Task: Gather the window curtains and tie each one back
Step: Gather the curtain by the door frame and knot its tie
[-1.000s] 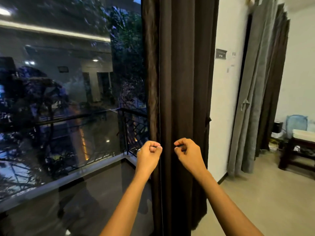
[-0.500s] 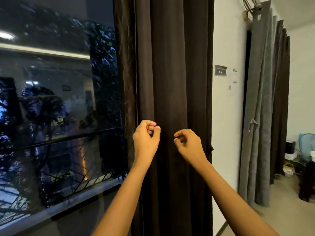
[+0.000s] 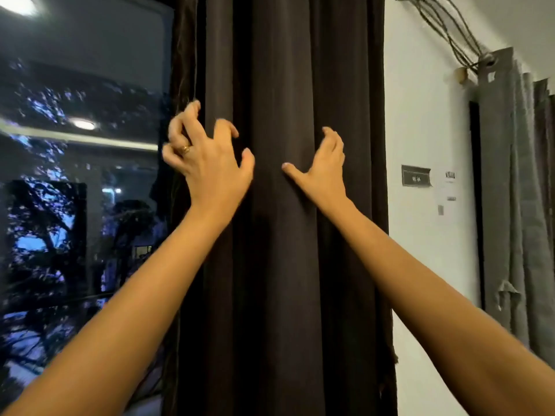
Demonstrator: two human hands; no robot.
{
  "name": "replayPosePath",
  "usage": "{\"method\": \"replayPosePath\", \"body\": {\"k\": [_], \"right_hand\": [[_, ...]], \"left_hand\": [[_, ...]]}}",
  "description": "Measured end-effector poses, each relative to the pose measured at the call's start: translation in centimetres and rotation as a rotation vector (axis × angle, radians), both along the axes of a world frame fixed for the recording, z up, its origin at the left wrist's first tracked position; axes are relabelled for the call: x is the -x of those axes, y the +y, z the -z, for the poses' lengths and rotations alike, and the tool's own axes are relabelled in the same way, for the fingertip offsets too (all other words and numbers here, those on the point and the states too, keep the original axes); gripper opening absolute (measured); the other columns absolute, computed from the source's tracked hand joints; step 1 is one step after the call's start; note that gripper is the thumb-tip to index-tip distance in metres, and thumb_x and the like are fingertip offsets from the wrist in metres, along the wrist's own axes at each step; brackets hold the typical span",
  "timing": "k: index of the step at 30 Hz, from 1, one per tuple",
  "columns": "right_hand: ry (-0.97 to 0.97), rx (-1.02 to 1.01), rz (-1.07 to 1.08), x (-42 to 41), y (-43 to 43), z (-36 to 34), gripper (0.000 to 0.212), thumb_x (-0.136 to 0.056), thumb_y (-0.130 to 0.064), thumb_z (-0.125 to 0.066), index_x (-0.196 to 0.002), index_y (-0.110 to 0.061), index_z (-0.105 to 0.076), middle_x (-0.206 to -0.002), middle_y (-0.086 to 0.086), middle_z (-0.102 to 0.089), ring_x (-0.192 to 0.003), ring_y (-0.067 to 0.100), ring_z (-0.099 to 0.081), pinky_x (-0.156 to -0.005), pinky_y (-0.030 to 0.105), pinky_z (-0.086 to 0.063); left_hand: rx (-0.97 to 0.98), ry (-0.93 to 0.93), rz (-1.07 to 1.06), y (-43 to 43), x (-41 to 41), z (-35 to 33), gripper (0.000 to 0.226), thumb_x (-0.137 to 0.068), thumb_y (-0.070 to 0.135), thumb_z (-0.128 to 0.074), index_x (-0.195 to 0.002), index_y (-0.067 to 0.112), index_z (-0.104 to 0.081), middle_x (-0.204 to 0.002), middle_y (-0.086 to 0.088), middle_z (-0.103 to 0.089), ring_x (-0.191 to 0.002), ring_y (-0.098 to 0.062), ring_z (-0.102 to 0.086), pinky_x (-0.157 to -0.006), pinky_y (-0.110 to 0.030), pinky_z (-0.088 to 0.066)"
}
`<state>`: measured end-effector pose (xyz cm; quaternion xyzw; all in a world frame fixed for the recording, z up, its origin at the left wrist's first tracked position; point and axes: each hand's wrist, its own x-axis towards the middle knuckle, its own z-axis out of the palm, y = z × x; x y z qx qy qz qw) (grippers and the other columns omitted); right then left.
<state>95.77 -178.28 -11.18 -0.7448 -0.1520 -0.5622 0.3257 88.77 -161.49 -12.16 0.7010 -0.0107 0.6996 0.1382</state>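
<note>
A dark brown curtain (image 3: 285, 70) hangs gathered in vertical folds between the window and the white wall. Both my hands are raised against it at about the same height. My left hand (image 3: 207, 163), with a ring on one finger, is at the curtain's left edge, its fingers spread and bent like a claw and holding nothing. My right hand (image 3: 324, 172) lies on the folds further right, thumb stretched out to the left and fingertips bent onto a pleat. No tie-back is visible on this curtain.
A dark window pane (image 3: 75, 205) with reflections fills the left. On the white wall to the right are a small plate (image 3: 416, 175) and stickers. A grey curtain (image 3: 510, 175) hangs gathered at the far right, with cables (image 3: 444, 25) above it.
Both hands have risen and opened out from loose fists onto the brown curtain. The view has tilted up and moved closer, so the floor and furniture are out of sight.
</note>
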Motion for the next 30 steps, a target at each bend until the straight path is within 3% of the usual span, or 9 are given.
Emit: {"method": "replayPosePath", "body": {"k": [4,7,9,12,15,23,25,27,30], "right_hand": [[0.080,-0.034,-0.163,-1.3,-0.8,-6.0,0.117,-0.072,-0.042,-0.078,-0.148,-0.005,0.003,-0.154,0.024,-0.009,-0.138,0.040,-0.024,-0.112,0.048,-0.028],[0.179,-0.072,-0.301,-2.1,-0.2,-7.7,0.109,-0.078,-0.021,-0.076,-0.149,-0.005,0.007,-0.145,0.019,-0.034,-0.127,0.031,-0.045,-0.102,0.036,-0.041],[0.220,-0.039,-0.284,-2.0,0.8,-8.4,0.087,-0.083,-0.009,-0.068,-0.147,-0.002,-0.009,-0.133,0.016,-0.048,-0.114,0.029,-0.055,-0.089,0.031,-0.047],[0.164,0.101,-0.257,-0.8,3.8,-9.2,0.035,-0.084,-0.006,-0.059,-0.116,-0.001,-0.045,-0.117,0.019,-0.056,-0.104,0.035,-0.058,-0.082,0.035,-0.049],[0.098,0.235,-0.283,1.6,8.3,-10.1,0.032,-0.084,-0.009,-0.057,-0.114,-0.003,-0.049,-0.117,0.023,-0.057,-0.107,0.042,-0.056,-0.085,0.040,-0.047],[-0.011,0.421,-0.649,8.8,17.0,-11.3,0.016,-0.079,-0.002,-0.063,-0.081,-0.007,-0.049,-0.089,0.017,-0.058,-0.090,0.037,-0.057,-0.063,0.034,-0.040],[-0.048,0.351,-0.605,7.8,15.5,-11.0,0.018,-0.078,-0.009,-0.066,-0.092,-0.001,-0.058,-0.099,0.019,-0.063,-0.097,0.037,-0.059,-0.073,0.036,-0.047],[-0.133,0.271,-0.323,5.9,12.9,-10.5,0.027,-0.080,-0.027,-0.069,-0.100,-0.009,-0.063,-0.118,0.014,-0.059,-0.111,0.035,-0.050,-0.086,0.037,-0.044],[-0.102,0.103,0.026,2.8,7.9,-10.2,0.037,-0.076,-0.047,-0.070,-0.106,-0.024,-0.067,-0.153,0.011,-0.021,-0.135,0.037,-0.019,-0.105,0.047,-0.027]], "left_hand": [[0.058,0.100,0.000,-0.2,-1.0,-6.1,0.046,-0.081,0.040,-0.066,-0.115,0.016,-0.049,-0.157,-0.015,-0.003,-0.141,-0.047,-0.002,-0.106,-0.061,-0.016],[0.074,0.242,0.000,0.3,-1.3,-8.7,0.051,-0.081,0.036,-0.071,-0.117,0.007,-0.051,-0.156,-0.020,0.009,-0.140,-0.049,-0.002,-0.109,-0.065,-0.016],[0.069,0.330,-0.004,1.0,-1.1,-9.9,0.049,-0.082,0.028,-0.072,-0.118,0.002,-0.051,-0.155,-0.022,0.012,-0.138,-0.050,-0.015,-0.109,-0.060,-0.025],[0.053,0.383,0.003,2.9,-0.9,-11.6,0.049,-0.079,0.007,-0.073,-0.123,0.002,-0.051,-0.150,-0.027,-0.015,-0.123,-0.047,-0.041,-0.102,-0.048,-0.039],[0.088,0.273,0.043,5.5,0.0,-12.6,0.045,-0.076,-0.006,-0.062,-0.120,0.004,-0.061,-0.126,-0.025,-0.054,-0.114,-0.039,-0.054,-0.102,-0.037,-0.040],[0.102,0.080,-0.037,11.0,5.5,-13.1,0.037,-0.074,0.014,-0.074,-0.108,0.003,-0.067,-0.102,-0.029,-0.066,-0.099,-0.040,-0.062,-0.089,-0.049,-0.048],[0.056,0.100,-0.062,11.5,6.1,-12.7,0.038,-0.074,0.018,-0.075,-0.109,0.006,-0.068,-0.105,-0.026,-0.066,-0.102,-0.038,-0.061,-0.094,-0.048,-0.047],[-0.016,0.119,-0.106,11.1,6.0,-12.1,0.036,-0.078,0.014,-0.073,-0.112,0.006,-0.066,-0.106,-0.023,-0.066,-0.105,-0.037,-0.059,-0.097,-0.043,-0.042],[-0.100,0.163,-0.077,9.5,5.0,-11.4,0.040,-0.078,0.016,-0.074,-0.115,0.007,-0.062,-0.099,-0.020,-0.065,-0.099,-0.036,-0.059,-0.090,-0.040,-0.044]]}}
